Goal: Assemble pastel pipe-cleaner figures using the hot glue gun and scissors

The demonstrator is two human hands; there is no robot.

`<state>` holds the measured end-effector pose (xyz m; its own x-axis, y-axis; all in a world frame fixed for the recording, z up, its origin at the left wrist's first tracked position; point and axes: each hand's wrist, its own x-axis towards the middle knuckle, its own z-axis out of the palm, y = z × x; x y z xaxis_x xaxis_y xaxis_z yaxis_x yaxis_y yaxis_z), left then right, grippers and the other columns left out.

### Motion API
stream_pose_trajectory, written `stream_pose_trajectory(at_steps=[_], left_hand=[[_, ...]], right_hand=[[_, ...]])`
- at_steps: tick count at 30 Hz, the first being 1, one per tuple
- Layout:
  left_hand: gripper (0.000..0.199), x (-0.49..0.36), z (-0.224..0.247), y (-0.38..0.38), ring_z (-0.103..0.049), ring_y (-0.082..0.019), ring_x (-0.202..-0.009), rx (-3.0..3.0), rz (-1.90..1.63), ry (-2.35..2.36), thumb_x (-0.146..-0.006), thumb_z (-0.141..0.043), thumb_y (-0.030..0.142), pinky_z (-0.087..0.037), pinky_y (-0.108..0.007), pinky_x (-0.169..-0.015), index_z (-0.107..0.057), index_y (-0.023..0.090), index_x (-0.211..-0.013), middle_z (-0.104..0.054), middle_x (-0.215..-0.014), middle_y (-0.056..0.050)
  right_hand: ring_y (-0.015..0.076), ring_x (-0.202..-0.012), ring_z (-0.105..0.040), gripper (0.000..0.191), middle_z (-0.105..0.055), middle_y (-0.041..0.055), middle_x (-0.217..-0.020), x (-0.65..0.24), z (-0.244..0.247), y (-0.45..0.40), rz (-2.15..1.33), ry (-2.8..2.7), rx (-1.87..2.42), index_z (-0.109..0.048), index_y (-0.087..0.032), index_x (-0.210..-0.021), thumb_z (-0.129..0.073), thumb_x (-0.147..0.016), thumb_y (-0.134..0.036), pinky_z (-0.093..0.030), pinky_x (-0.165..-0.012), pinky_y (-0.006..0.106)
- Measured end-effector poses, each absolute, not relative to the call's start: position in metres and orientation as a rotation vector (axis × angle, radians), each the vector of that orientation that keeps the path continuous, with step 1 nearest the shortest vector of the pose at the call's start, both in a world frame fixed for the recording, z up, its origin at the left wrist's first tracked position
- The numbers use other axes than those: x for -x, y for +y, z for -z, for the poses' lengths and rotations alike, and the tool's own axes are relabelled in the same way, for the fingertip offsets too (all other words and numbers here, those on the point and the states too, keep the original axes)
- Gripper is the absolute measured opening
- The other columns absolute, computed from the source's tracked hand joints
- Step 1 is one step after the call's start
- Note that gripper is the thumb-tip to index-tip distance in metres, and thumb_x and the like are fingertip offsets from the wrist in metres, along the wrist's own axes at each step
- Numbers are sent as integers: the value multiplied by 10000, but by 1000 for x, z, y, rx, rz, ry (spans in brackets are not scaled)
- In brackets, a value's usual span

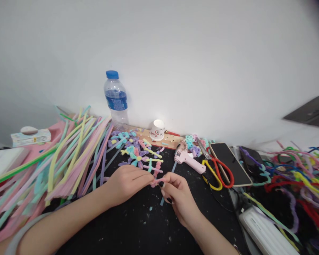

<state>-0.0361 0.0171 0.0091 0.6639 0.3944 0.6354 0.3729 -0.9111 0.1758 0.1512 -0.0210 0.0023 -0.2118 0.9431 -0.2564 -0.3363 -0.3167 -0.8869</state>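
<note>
Over the black tabletop my left hand [129,184] and my right hand [177,194] meet, both closed in a pinch on a pink pipe cleaner [157,182]. A short bent stretch of it shows between the fingertips; the rest is hidden by the fingers. Just beyond my hands lies a pile of pastel pipe-cleaner shapes [138,158], flowers and small crossed pieces among them. A pink glue gun [190,163] rests beyond my right hand, with a translucent glue stick [173,166] at its back end.
Long pastel pipe cleaners [77,152] heap up at left. A water bottle [116,101] and a paper cup [157,130] stand by the wall. Scissors [218,171], a phone [230,164], a white power strip [266,230] and tangled bright pipe cleaners [303,180] lie at right.
</note>
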Motion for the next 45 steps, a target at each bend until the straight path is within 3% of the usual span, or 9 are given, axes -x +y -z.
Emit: stream_pose_trajectory(at_steps=[14, 20, 24, 31, 45], left_hand=[[187, 39, -14, 17, -623, -124, -586, -2961, -979, 527, -894, -438, 139, -444, -233, -551, -621, 167, -924, -722, -767, -63], [122, 42, -5, 20, -665, -139, -711, -2713, -1101, 732, -844, -555, 164, -471, -229, -636, -617, 179, -948, -727, -824, -37], [162, 42, -5, 20, -669, -136, -750, -2692, -1106, 649, -855, -516, 108, -475, -223, -643, -602, 172, -976, -727, -855, -40], [199, 43, -9, 19, -661, -148, -722, -2850, -1017, 530, -889, -441, 106, -459, -247, -597, -593, 148, -1010, -727, -887, -76], [230, 41, -14, 14, -614, -123, -596, -2887, -848, 512, -902, -408, 138, -449, -224, -570, -624, 178, -970, -716, -798, -62]], right_hand=[[47, -401, -241, 53, -433, -79, -422, -154, -4, -19, -1769, -952, 1074, -600, -155, -622, -612, -669, -134, -149, -409, 202], [50, -413, -259, 58, -478, -67, -462, -153, -2, -20, -1725, -851, 968, -584, -171, -656, -627, -694, -160, -158, -418, 201], [47, -429, -276, 63, -553, -34, -539, -153, -3, -21, -1730, -863, 980, -582, -162, -668, -635, -701, -169, -167, -425, 201], [41, -405, -242, 60, -418, -83, -428, -155, -7, -18, -1789, -892, 1030, -585, -151, -640, -620, -688, -139, -153, -408, 193], [41, -384, -227, 46, -404, -91, -410, -158, -9, -16, -1862, -953, 1055, -579, -152, -620, -579, -635, -109, -133, -397, 206]])
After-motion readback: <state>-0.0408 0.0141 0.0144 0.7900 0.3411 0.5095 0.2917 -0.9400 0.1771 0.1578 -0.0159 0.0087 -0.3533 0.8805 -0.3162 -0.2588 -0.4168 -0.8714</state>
